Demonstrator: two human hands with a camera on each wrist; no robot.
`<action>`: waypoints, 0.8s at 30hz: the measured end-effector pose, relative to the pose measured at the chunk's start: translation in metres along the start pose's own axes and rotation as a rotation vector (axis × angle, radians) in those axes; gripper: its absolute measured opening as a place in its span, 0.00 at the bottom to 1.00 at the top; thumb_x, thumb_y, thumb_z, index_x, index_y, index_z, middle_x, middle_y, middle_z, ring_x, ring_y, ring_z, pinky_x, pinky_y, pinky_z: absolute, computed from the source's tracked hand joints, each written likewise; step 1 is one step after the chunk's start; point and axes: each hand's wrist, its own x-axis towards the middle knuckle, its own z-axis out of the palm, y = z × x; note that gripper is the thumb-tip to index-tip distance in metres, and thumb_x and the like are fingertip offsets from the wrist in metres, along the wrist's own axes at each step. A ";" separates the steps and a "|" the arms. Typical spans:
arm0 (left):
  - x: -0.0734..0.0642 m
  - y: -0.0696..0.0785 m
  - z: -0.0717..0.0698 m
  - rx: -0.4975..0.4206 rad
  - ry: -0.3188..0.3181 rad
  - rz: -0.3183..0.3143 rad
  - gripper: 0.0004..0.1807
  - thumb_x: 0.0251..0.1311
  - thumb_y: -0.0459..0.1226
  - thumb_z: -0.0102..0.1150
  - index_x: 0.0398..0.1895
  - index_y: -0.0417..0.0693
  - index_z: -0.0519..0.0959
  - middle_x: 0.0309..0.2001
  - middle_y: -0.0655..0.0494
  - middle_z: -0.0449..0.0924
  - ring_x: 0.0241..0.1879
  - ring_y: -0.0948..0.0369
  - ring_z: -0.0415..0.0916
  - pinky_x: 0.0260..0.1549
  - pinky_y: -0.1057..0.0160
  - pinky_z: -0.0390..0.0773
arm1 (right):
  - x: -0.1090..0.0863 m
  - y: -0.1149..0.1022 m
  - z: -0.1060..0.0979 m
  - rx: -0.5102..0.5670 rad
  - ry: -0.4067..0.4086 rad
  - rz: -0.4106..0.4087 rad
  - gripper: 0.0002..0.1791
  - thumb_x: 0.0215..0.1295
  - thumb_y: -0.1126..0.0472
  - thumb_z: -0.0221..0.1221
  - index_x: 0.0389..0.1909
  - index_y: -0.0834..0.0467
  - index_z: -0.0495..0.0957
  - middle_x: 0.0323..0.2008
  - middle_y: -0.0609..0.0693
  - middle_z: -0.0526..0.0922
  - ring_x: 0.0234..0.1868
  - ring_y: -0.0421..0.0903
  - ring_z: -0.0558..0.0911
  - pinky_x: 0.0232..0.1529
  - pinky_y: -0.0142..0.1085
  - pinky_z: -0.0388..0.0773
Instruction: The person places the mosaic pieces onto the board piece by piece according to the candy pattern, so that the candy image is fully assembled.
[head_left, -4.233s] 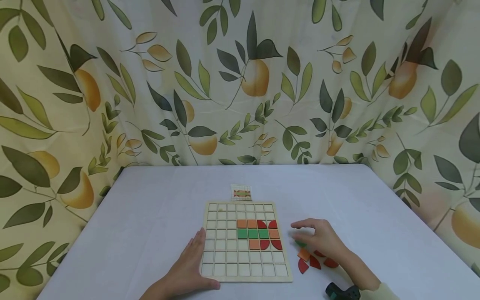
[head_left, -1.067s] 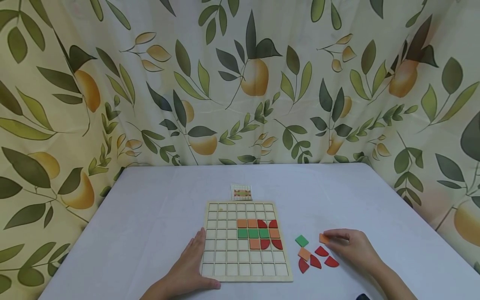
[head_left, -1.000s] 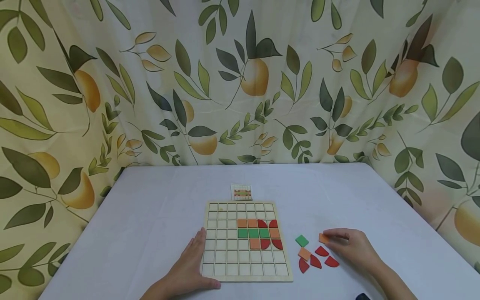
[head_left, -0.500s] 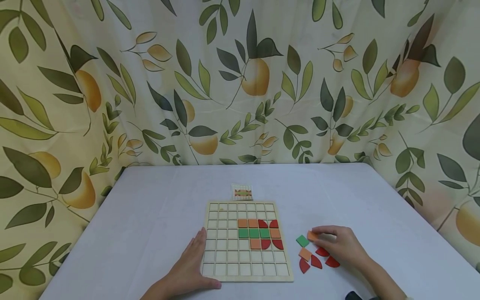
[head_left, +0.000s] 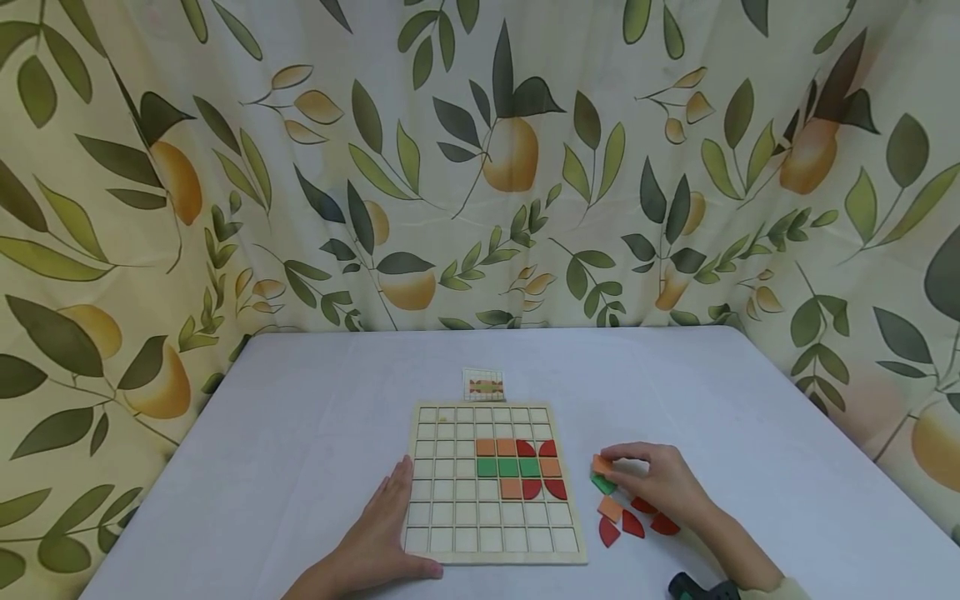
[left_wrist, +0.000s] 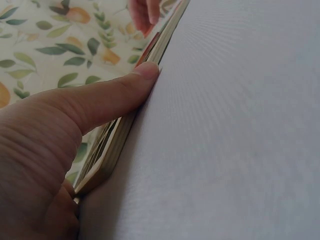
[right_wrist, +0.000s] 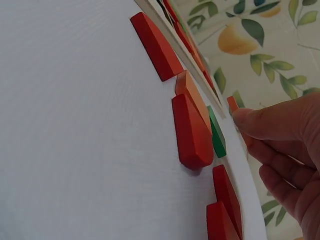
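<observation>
In the head view my left hand [head_left: 371,529] lies along the left side of a wooden grid board [head_left: 495,559], fingers straight, thumb at its front edge. The left wrist view shows that thumb [left_wrist: 112,102] pressed on the board's edge. My right hand [head_left: 663,479] pinches an orange square tile [head_left: 602,464] between thumb and fingers, just right of the board. Partly covered below it lies a green square tile [head_left: 602,484]. On the board sit orange squares [head_left: 506,447], a row of green squares [head_left: 507,467] and red quarter-round tiles [head_left: 555,489].
Right of the board lie another orange square [head_left: 610,508] and several red quarter-round tiles [head_left: 632,524]. Behind the board a small pattern card [head_left: 484,386] rests on the white tablecloth [head_left: 315,400]. A leaf-and-fruit curtain [head_left: 465,233] hangs around the table.
My right hand has carried the orange square leftward from the far side of the loose tiles to above the green one. Earlier it hovered there, near the green tile. The left hand has stayed put.
</observation>
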 end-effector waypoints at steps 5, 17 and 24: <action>0.000 0.001 -0.001 -0.001 -0.002 0.000 0.75 0.25 0.65 0.70 0.70 0.33 0.39 0.71 0.41 0.38 0.70 0.53 0.36 0.64 0.48 0.41 | 0.004 -0.004 0.008 0.009 -0.003 -0.041 0.15 0.50 0.60 0.68 0.41 0.57 0.83 0.40 0.48 0.83 0.47 0.51 0.77 0.47 0.50 0.74; 0.001 -0.001 0.001 0.006 0.001 0.000 0.75 0.25 0.66 0.69 0.70 0.35 0.38 0.71 0.42 0.38 0.70 0.53 0.36 0.64 0.52 0.40 | 0.009 -0.017 0.022 0.043 -0.050 -0.074 0.15 0.50 0.58 0.68 0.41 0.53 0.83 0.39 0.44 0.83 0.46 0.47 0.78 0.46 0.44 0.76; 0.000 -0.003 0.002 0.008 0.013 0.020 0.75 0.26 0.67 0.68 0.70 0.34 0.38 0.71 0.42 0.38 0.70 0.54 0.36 0.64 0.66 0.33 | 0.012 -0.024 0.027 0.048 -0.058 -0.143 0.15 0.51 0.58 0.68 0.41 0.55 0.83 0.39 0.45 0.83 0.46 0.47 0.78 0.46 0.46 0.75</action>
